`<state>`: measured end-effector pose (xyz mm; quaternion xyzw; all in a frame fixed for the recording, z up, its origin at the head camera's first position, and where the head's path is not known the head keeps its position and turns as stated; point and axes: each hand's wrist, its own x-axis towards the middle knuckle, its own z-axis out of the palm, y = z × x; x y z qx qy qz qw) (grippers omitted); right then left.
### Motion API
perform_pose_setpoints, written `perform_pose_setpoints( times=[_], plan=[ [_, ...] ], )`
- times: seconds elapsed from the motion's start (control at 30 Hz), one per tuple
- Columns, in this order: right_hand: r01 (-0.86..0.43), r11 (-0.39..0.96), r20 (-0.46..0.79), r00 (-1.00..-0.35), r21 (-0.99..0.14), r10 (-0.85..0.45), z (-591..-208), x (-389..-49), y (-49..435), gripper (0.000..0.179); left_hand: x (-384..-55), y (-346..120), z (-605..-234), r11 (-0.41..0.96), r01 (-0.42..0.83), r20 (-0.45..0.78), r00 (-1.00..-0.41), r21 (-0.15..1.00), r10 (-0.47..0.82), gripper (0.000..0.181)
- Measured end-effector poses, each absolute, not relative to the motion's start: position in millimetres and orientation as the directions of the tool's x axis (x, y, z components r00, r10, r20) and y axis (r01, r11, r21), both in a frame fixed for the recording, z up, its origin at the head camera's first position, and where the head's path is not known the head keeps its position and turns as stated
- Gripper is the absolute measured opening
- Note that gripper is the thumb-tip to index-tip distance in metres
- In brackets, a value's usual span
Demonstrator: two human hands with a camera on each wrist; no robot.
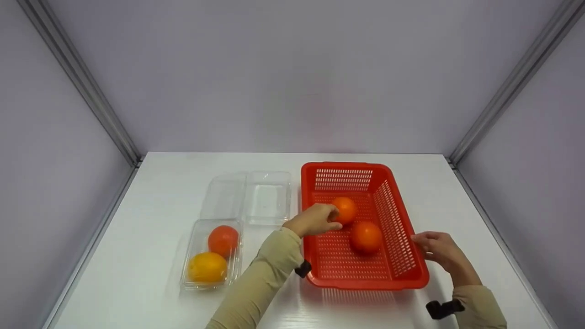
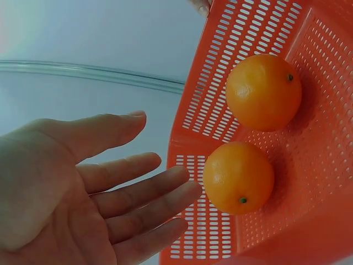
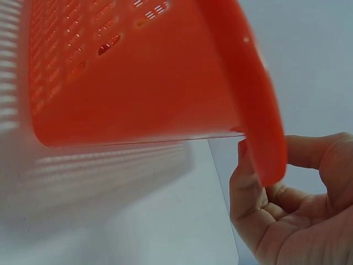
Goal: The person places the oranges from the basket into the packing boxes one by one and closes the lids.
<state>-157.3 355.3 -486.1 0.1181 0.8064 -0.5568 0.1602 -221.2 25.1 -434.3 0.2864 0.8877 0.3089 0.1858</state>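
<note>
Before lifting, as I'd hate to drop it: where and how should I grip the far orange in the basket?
I'd likely grip the far orange around its widest part, from above-left: it's round, the basket is open-topped, and the nearer orange crowds its near side.

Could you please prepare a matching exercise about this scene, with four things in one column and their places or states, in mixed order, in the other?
Things:
1. Right hand
2. Yellow fruit
3. Left hand
4. Far clear container

Places or states:
A. near an orange, gripping nothing
B. holding no fruit
C. pinching the rim of the basket
D. next to a reddish fruit

Right pairs: 1-C, 2-D, 3-A, 4-B.
</note>
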Motion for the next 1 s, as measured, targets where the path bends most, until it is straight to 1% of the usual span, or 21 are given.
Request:
perform_pose_setpoints(
  times=[0.33, 0.63, 0.83, 1.0],
  plan=[
    [0.380, 0.372, -0.400, -0.916, -0.847, 0.025, -486, -157, 356, 0.039, -221, 37, -436, 0.669, 0.432, -0.141, -0.768, 0.605, 0.625, 0.038],
    [0.381, 0.377, -0.400, -0.916, -0.844, 0.031, -485, -157, 356, 0.043, -224, 52, -439, 0.699, 0.462, -0.164, -0.759, 0.546, 0.630, 0.036],
    [0.384, 0.346, -0.404, -0.915, -0.856, 0.017, -486, -158, 357, 0.038, -224, 64, -437, 0.713, 0.488, -0.188, -0.744, 0.503, 0.641, 0.038],
    [0.396, 0.347, -0.413, -0.910, -0.850, 0.027, -485, -158, 357, 0.037, -225, 72, -436, 0.719, 0.491, -0.198, -0.741, 0.491, 0.642, 0.040]
  ],
)
